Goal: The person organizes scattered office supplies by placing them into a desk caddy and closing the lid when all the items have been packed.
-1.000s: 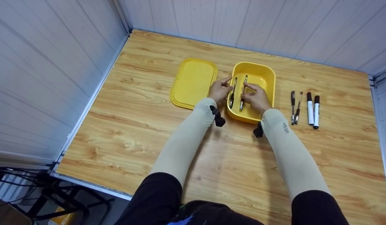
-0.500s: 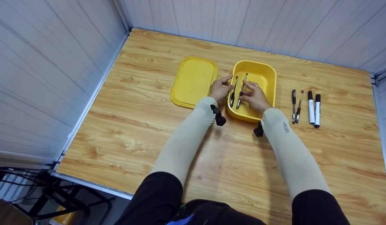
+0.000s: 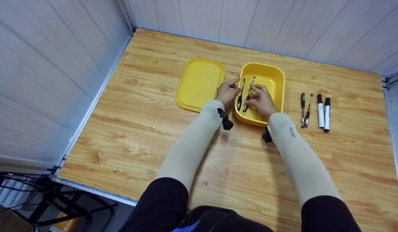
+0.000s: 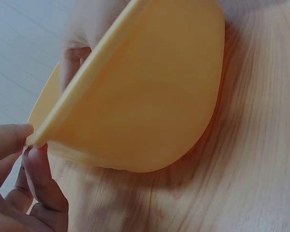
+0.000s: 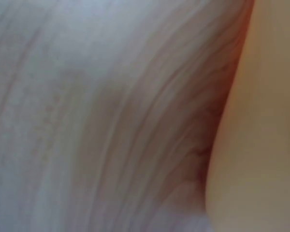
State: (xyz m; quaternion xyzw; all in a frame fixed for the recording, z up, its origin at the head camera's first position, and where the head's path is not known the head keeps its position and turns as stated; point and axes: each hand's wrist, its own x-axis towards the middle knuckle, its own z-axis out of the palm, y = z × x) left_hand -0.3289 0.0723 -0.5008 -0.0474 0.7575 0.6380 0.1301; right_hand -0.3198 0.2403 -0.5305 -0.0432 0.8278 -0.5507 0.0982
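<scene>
In the head view, my left hand (image 3: 227, 91) is at the left side of a yellow plastic box (image 3: 278, 71). The left wrist view shows thumb and fingers pinching the box's rim (image 4: 75, 92). My right hand (image 3: 264, 100) reaches inside the box and holds a pen (image 3: 249, 94) between its fingertips, the dark end toward me. Left of it, along the box's left wall, lies another pen (image 3: 240, 100). The right wrist view catches only the box's outer wall (image 5: 261, 145) and the tabletop, so the right fingers are hidden there.
A yellow lid (image 3: 201, 84) lies on the wooden table (image 3: 128, 129) left of the box. To the right are two pens, one capped (image 3: 303, 109) and one slimmer (image 3: 308, 111), and two white markers (image 3: 320, 111) with dark caps. Pale panels wall the table's back and sides.
The near end of the pen in my right hand has swung left, toward the other pen. My left hand has stayed at the rim.
</scene>
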